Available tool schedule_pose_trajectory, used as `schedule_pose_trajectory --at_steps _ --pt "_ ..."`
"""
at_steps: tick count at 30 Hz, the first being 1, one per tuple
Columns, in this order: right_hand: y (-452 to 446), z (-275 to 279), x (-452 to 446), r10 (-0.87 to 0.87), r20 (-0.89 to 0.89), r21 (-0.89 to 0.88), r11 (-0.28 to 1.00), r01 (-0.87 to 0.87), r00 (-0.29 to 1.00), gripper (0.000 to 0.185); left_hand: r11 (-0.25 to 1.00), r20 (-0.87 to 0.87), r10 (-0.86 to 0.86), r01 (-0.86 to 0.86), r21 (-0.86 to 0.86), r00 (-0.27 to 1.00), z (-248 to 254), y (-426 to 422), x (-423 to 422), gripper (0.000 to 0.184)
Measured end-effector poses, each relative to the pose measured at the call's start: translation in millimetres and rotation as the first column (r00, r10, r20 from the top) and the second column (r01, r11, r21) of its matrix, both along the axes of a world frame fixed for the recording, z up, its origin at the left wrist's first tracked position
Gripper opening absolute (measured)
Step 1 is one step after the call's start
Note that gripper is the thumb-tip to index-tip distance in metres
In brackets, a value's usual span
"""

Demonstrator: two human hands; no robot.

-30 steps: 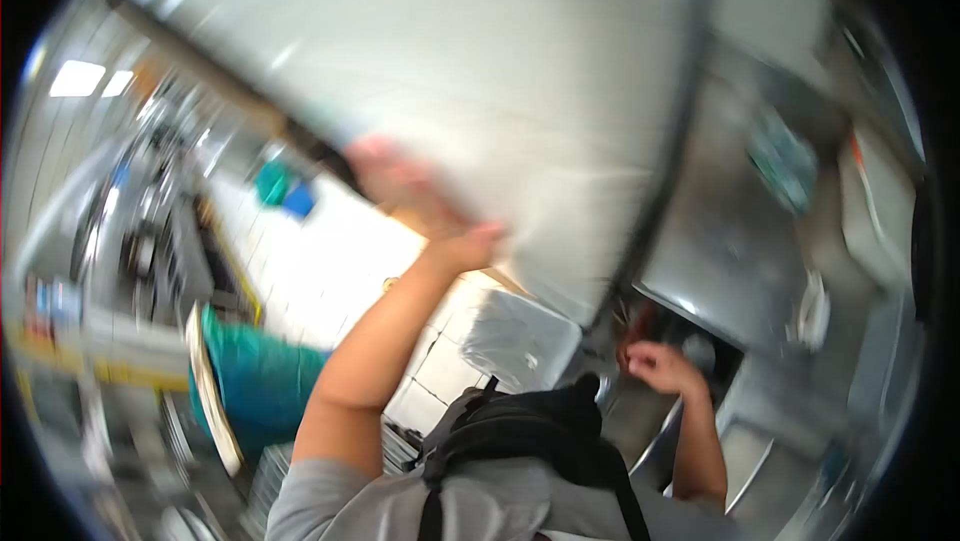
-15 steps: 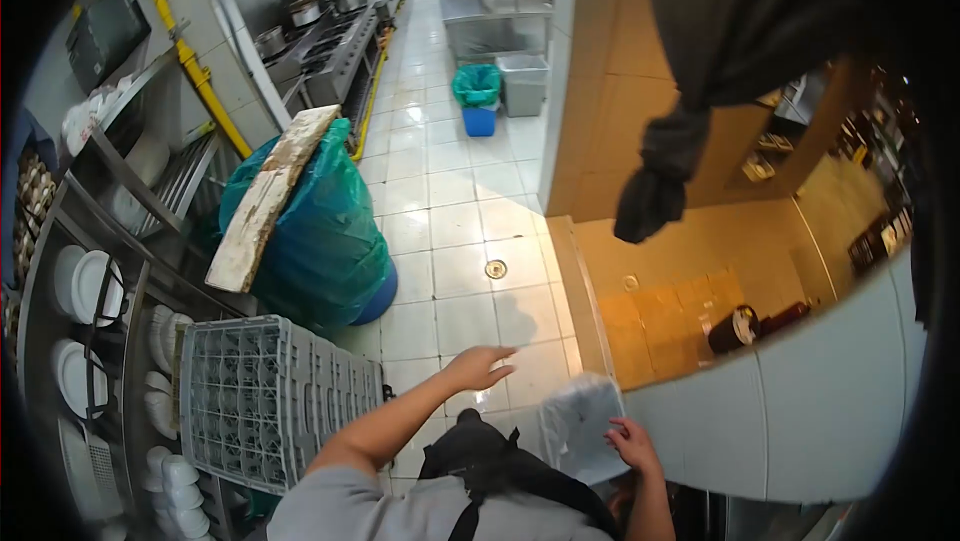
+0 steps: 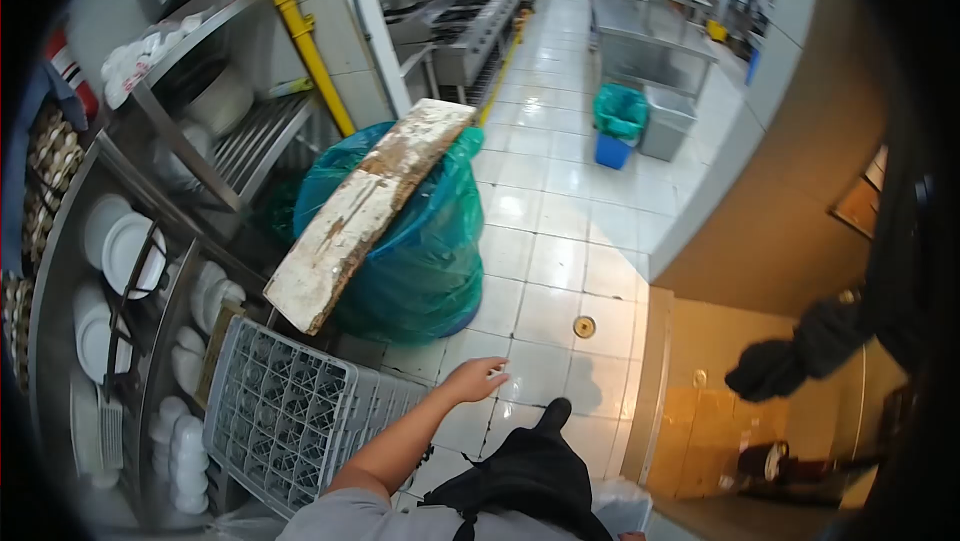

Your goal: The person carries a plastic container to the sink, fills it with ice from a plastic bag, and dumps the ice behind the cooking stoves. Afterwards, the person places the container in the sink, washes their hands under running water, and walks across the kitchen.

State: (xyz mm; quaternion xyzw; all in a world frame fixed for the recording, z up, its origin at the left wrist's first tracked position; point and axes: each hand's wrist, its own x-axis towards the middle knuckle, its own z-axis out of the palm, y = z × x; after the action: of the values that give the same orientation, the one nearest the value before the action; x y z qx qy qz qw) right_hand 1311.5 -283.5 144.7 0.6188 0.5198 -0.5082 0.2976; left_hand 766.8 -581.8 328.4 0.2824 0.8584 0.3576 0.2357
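My left hand [image 3: 474,380] hangs in the air over the tiled floor, its fingers loosely bent and apart, with nothing visible in them. Nearest to it stands a stack of grey glass racks [image 3: 285,391]. Only a sliver of my right hand [image 3: 632,536] shows at the bottom edge, beside a clear-lined bin [image 3: 620,503]; its fingers are hidden. Ahead and to the left, a big blue bin with a green liner bag [image 3: 430,266] has a worn, dirty white board [image 3: 370,216] lying across its top.
At left, metal shelves hold white plates [image 3: 135,256] and bowls [image 3: 188,461]. Farther off are a stove [image 3: 470,31], a small blue bin with a green bag [image 3: 618,121] and a grey bin [image 3: 668,123]. A floor drain [image 3: 584,327] lies ahead. Dark knotted cloth [image 3: 790,361] hangs at right.
My view has swung left and moved forward, so the bagged bin and board appear closer. My left hand's fingers are more bent. My right hand has dropped almost out of view.
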Motion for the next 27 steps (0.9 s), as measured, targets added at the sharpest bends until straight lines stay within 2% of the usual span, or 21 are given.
schedule_pose_trajectory --at_steps 2,5,7,8,9,10,11,12,13,14,15,17,18,20,21,23,24,25,26,27 --pt "45 -10 -53 0.025 -0.032 0.002 1.000 -0.024 0.999 0.024 0.995 0.083 -0.091 0.088 0.038 0.992 -6 25 -31 0.039" --pt "132 -28 -139 0.033 -0.117 0.053 0.998 -0.027 0.993 0.024 0.999 0.198 0.043 -0.045 0.008 0.979 -58 22 -79 0.039" --pt "182 -29 -212 0.081 -0.154 0.147 0.987 -0.058 0.985 0.018 0.959 0.131 0.228 -0.199 -0.204 0.965 -109 -12 -100 0.041" --pt "209 -27 -262 0.119 -0.165 0.205 0.975 -0.084 0.979 0.014 0.899 0.129 0.373 -0.323 -0.296 0.919 -130 -36 -105 0.040" --pt "238 -25 -312 0.293 -0.197 0.230 0.941 -0.247 0.936 0.017 0.857 0.011 0.384 -0.352 -0.376 0.923 -165 -67 -108 0.038" --pt "272 -38 -359 0.626 -0.107 0.286 0.763 -0.580 0.772 0.019 0.788 0.077 0.528 -0.454 -0.416 0.846 -156 -86 -101 0.039" --pt "291 -36 -406 0.558 -0.197 0.307 0.816 -0.490 0.806 0.017 0.654 0.189 0.678 -0.466 -0.597 0.710 -148 -96 -99 0.041" --pt "291 -2 -459 0.498 -0.370 0.417 0.843 -0.339 0.784 0.021 0.573 0.149 0.689 -0.407 -0.712 0.709 -177 -123 -90 0.039" --pt "296 20 -514 0.453 -0.354 0.375 0.870 -0.319 0.819 0.026 0.548 -0.082 0.691 -0.595 -0.589 0.718 -205 -143 -67 0.034" --pt "303 32 -563 0.494 -0.376 0.402 0.849 -0.343 0.784 0.028 0.460 -0.032 0.807 -0.662 -0.592 0.589 -221 -152 -57 0.034" --pt "307 37 -605 0.524 -0.377 0.407 0.834 -0.372 0.764 0.028 0.353 0.003 0.899 -0.721 -0.596 0.437 -201 -142 -59 0.034" --pt "316 47 -686 0.542 -0.465 0.420 0.831 -0.364 0.700 0.029 0.337 0.219 0.940 -0.614 -0.714 0.262 -226 -132 -65 0.045" --pt "319 49 -717 0.567 -0.457 0.417 0.817 -0.398 0.685 0.029 0.338 0.298 0.940 -0.539 -0.771 0.164 -218 -114 -70 0.052" --pt "323 53 -763 0.631 -0.457 0.447 0.772 -0.452 0.627 0.029 0.301 0.317 0.947 -0.479 -0.825 0.048 -196 -52 -123 0.052" --pt "325 55 -778 0.641 -0.442 0.441 0.765 -0.470 0.627 0.029 0.349 0.307 0.937 -0.519 -0.780 0.169 -203 -23 -151 0.051" --pt "339 60 -798 0.670 -0.368 0.372 0.742 -0.558 0.645 0.029 0.492 0.379 0.865 -0.403 -0.772 0.329 -243 30 -227 0.052" --pt "347 61 -804 0.688 -0.338 0.361 0.725 -0.586 0.642 0.029 0.652 0.483 0.718 -0.241 -0.719 0.501 -242 63 -281 0.058" --pt "359 64 -814 0.689 -0.318 0.348 0.724 -0.595 0.652 0.029 0.703 0.276 0.502 -0.200 -0.682 0.820 -278 98 -322 0.055" --pt "368 64 -816 0.623 -0.282 0.297 0.780 -0.551 0.730 0.029 0.831 0.233 0.230 -0.066 -0.553 0.945 -265 133 -377 0.050" --pt "375 63 -816 0.546 -0.240 0.245 0.834 -0.494 0.803 0.029 0.843 0.137 0.241 -0.138 -0.519 0.961 -299 167 -421 0.044"
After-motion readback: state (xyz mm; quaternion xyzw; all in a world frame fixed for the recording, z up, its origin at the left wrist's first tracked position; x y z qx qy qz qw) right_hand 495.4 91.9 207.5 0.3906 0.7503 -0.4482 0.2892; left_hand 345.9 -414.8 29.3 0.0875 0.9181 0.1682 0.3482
